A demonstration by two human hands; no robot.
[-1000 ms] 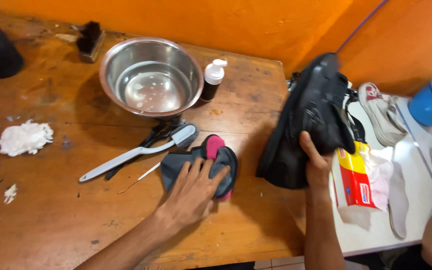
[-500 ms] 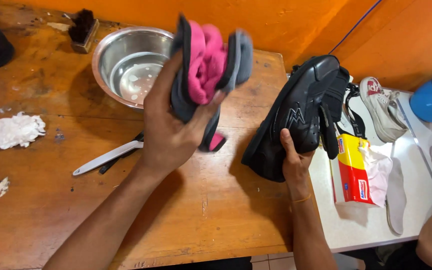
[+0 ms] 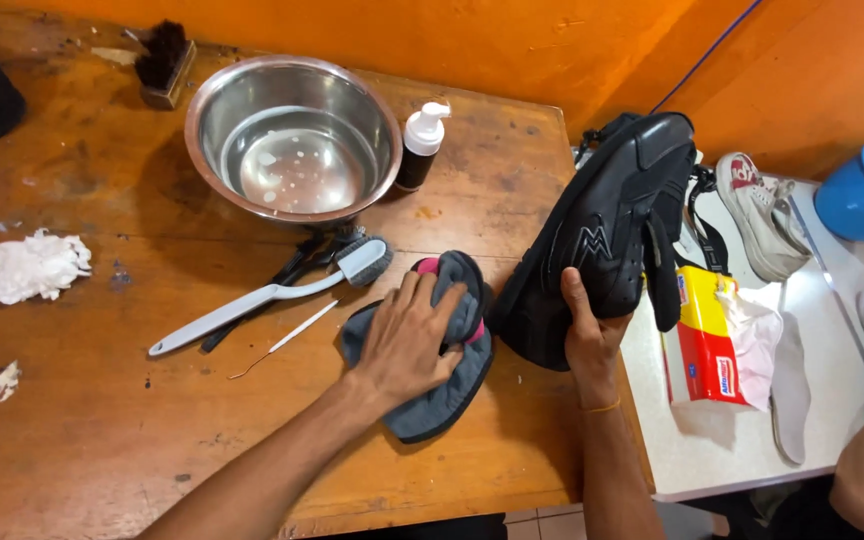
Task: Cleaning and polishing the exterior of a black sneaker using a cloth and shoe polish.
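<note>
Orange walls back a worn wooden surface (image 3: 102, 420), with a white surface (image 3: 722, 470) butting against it at three o'clock. At the centre, the left hand (image 3: 407, 340) lies palm-down on a grey and pink cloth (image 3: 442, 400), fingers spread and pressing it flat, the forearm coming in from seven o'clock; its grip is open, resting on the cloth rather than closed around it. That cloth looks soft, light and floppy, best gathered in a bunch. Just at its three o'clock, the right hand (image 3: 587, 335) holds a black shoe (image 3: 602, 240) tilted up on its edge, sole side toward the hand, fingers clamped around the lower sole edge. Such a shoe seems fairly stiff and moderately heavy, so the sole or heel gives the firmest hold. At eleven o'clock of the cloth lie a grey-handled brush (image 3: 262, 295) and a steel bowl (image 3: 292, 135), with a small pump bottle (image 3: 420, 145) beside it.
</note>
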